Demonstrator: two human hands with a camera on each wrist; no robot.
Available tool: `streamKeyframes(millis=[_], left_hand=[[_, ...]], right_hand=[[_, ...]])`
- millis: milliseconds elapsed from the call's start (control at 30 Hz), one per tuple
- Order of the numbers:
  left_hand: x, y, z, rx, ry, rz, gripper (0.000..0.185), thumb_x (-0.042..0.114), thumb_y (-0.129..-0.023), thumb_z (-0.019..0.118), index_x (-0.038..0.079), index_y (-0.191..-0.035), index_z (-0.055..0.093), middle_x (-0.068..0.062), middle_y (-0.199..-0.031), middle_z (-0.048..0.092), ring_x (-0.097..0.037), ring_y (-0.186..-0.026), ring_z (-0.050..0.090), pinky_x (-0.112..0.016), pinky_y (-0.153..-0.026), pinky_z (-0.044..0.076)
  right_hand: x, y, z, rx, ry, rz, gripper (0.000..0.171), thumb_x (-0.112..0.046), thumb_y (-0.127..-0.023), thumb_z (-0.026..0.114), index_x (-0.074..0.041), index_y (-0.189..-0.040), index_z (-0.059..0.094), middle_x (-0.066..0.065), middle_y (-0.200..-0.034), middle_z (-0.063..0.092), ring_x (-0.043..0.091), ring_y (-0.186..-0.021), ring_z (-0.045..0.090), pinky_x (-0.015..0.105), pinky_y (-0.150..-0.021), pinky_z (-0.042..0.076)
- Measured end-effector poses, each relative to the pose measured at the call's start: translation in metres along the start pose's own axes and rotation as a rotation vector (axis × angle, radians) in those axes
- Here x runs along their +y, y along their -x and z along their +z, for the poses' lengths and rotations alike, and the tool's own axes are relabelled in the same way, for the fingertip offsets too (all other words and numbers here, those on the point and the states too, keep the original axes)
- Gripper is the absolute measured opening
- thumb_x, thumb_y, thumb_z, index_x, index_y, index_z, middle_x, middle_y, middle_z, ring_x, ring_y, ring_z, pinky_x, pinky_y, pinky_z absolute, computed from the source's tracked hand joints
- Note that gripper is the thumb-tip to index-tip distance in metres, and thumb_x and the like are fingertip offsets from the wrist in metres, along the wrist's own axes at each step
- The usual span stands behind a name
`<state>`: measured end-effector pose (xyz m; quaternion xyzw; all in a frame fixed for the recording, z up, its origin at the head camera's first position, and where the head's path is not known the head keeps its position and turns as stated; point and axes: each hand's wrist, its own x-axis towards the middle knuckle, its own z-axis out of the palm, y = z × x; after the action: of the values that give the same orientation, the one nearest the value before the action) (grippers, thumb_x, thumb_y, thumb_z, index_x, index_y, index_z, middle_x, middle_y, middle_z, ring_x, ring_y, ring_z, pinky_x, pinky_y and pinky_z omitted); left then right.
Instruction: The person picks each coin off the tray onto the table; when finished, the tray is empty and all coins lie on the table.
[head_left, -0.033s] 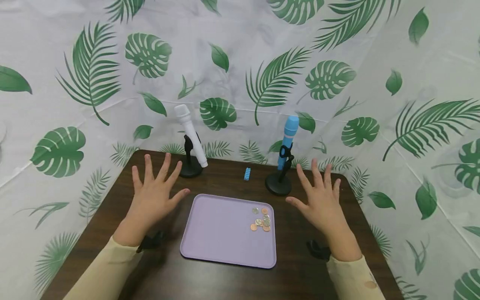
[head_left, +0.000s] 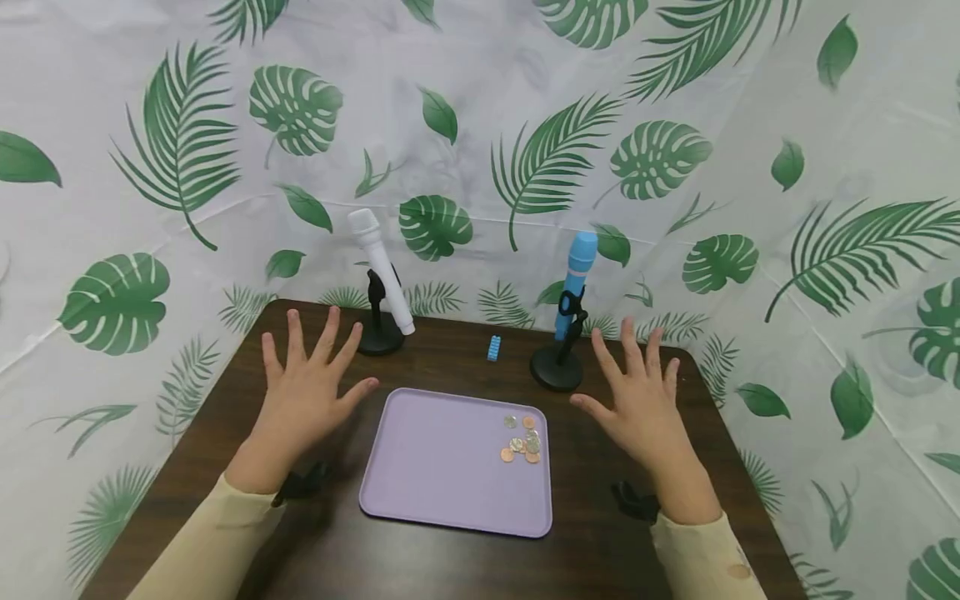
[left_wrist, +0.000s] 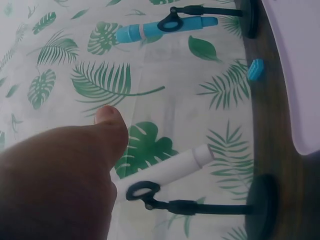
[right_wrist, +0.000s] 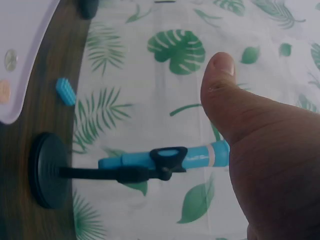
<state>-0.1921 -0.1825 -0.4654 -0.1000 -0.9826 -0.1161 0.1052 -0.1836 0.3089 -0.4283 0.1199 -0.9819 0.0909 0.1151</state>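
My left hand [head_left: 303, 396] is held with its fingers spread, left of a lilac tray [head_left: 435, 467], and holds nothing. On the tray's other side my right hand [head_left: 645, 408] is spread the same way, its fingers empty. Several copper and silver coins [head_left: 517, 445] lie in the right part of the tray, some overlapping. Beyond the left fingertips a white microphone [head_left: 386, 271] leans in a black stand [head_left: 381, 337]. Near the right thumb, a blue microphone [head_left: 581, 254] sits in another black stand [head_left: 557, 371]. The wrist views show each thumb [left_wrist: 110, 130] [right_wrist: 220, 85] extended.
A small blue toy brick [head_left: 494, 348] lies between the two stands on the dark wooden table [head_left: 450, 567]. Behind the table's far edge hangs a white cloth [head_left: 480, 117] printed with green leaves. Dark straps [head_left: 306, 481] show at the wrists.
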Motion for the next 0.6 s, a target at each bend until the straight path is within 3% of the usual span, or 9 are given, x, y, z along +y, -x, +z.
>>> streamKeyframes(millis=[133, 300, 467, 600], left_hand=[[-0.001, 0.004, 0.007, -0.008, 0.019, -0.016, 0.091, 0.079, -0.104, 0.043, 0.031, -0.176, 0.017, -0.006, -0.186, -0.006, -0.048, -0.163, -0.031, -0.082, -0.124, -0.021], [0.0, 0.011, 0.015, -0.01, 0.047, -0.028, 0.089, 0.072, -0.105, 0.052, 0.027, -0.176, 0.02, -0.008, -0.186, -0.003, -0.048, -0.165, -0.028, -0.085, -0.124, -0.015], [-0.002, 0.018, 0.025, 0.001, 0.089, -0.037, 0.086, 0.067, -0.107, 0.053, 0.025, -0.176, 0.022, -0.008, -0.186, -0.003, -0.046, -0.167, -0.025, -0.085, -0.124, -0.016], [-0.003, 0.025, 0.032, -0.039, 0.119, -0.07, 0.085, 0.07, -0.108, 0.046, 0.025, -0.176, 0.02, -0.01, -0.186, -0.002, -0.046, -0.167, -0.024, -0.085, -0.123, -0.018]], right_hand=[[-0.005, 0.002, 0.007, -0.031, -0.023, 0.01, 0.106, -0.064, -0.097, 0.074, -0.039, -0.176, 0.009, 0.006, -0.186, -0.012, 0.048, -0.167, -0.024, 0.092, -0.121, -0.003], [-0.011, 0.004, 0.017, -0.044, -0.066, 0.001, 0.105, -0.063, -0.097, 0.074, -0.039, -0.176, 0.009, 0.011, -0.186, -0.008, 0.047, -0.167, -0.023, 0.089, -0.124, -0.003], [-0.013, 0.004, 0.024, 0.002, -0.118, -0.041, 0.105, -0.053, -0.097, 0.079, -0.034, -0.176, 0.012, 0.014, -0.185, -0.008, 0.046, -0.17, -0.014, 0.078, -0.133, 0.006], [-0.014, 0.01, 0.035, 0.003, -0.164, -0.051, 0.103, -0.049, -0.098, 0.079, -0.032, -0.176, 0.014, 0.012, -0.186, -0.007, 0.043, -0.172, -0.007, 0.072, -0.134, 0.015]])
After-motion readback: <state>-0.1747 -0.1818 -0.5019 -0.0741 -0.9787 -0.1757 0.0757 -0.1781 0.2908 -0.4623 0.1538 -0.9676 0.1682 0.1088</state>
